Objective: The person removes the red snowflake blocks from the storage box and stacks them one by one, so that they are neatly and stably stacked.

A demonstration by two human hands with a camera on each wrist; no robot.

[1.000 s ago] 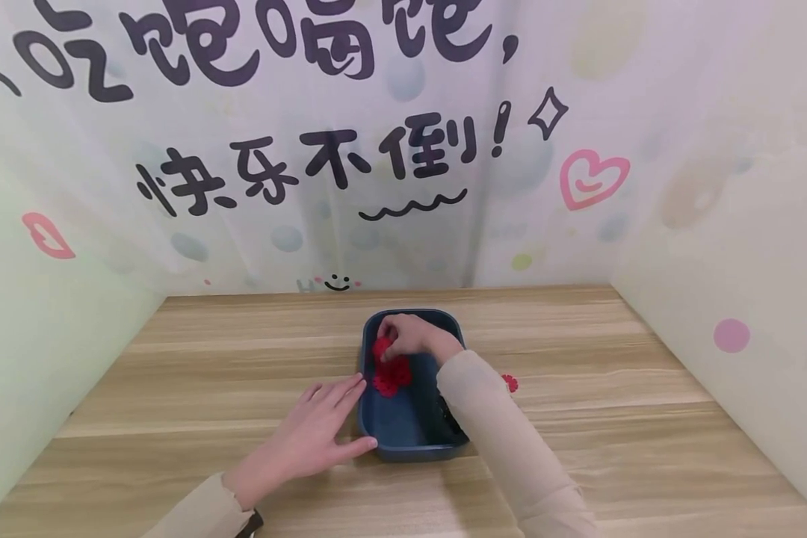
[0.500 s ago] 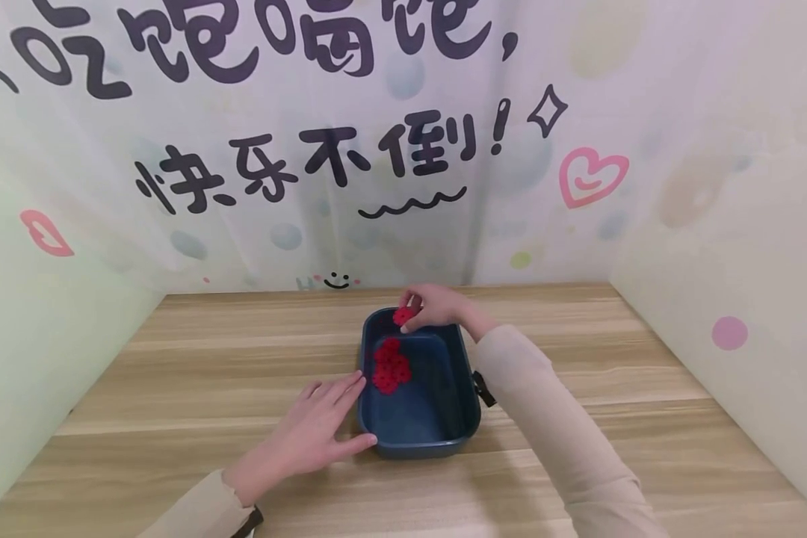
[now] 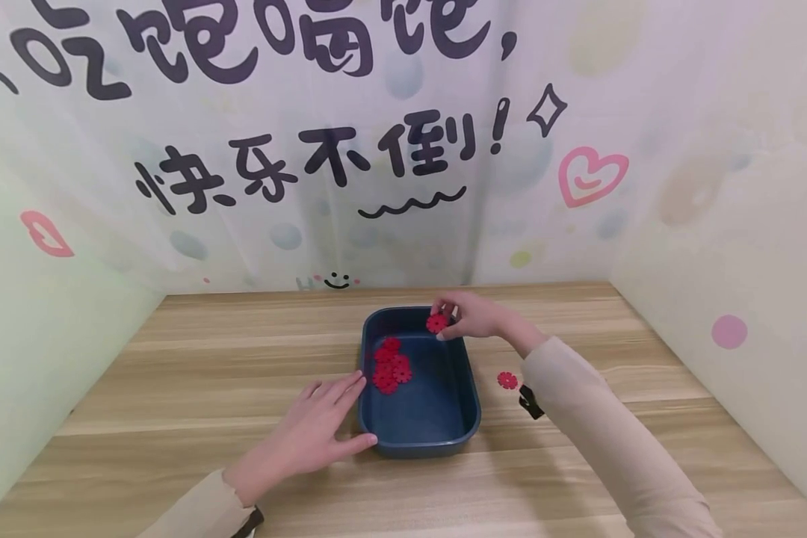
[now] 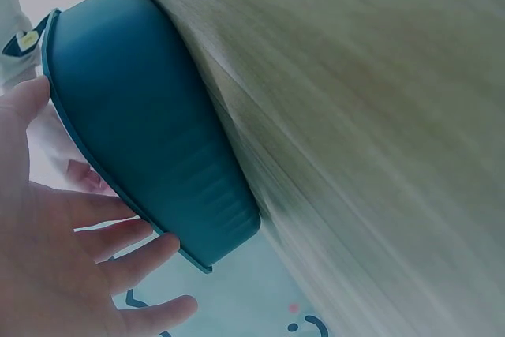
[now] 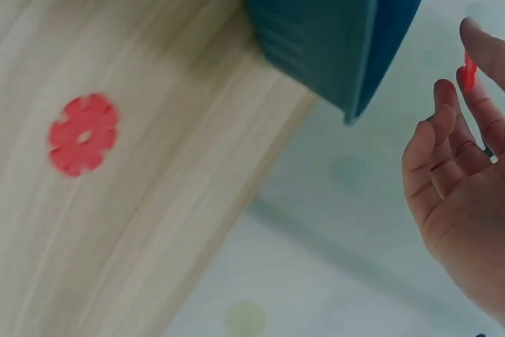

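A dark blue rectangular bin [image 3: 420,450] stands on the table in the head view. Inside it, along its left side, several red notched discs [image 3: 386,370] lie in a loose pile. Over the bin's far right corner, my right hand [image 3: 471,314] pinches one red snowflake disc [image 3: 436,323] between thumb and finger. The right wrist view shows that disc [image 5: 470,73] edge-on at the fingertips. My left hand [image 3: 312,426] rests against the bin's left rim, fingers extended. In the left wrist view its spread fingers [image 4: 142,262] touch the rim.
Another red disc [image 3: 507,380] lies flat on the wooden table [image 3: 242,359], right of the bin and near the black wrist strap [image 3: 530,402] on the right arm. A printed curtain [image 3: 403,246] hangs behind the table, with pale walls at both sides.
My right hand has lifted a red disc from the pile and carried it right to the bin's far right corner. My left hand and the bin have stayed put.
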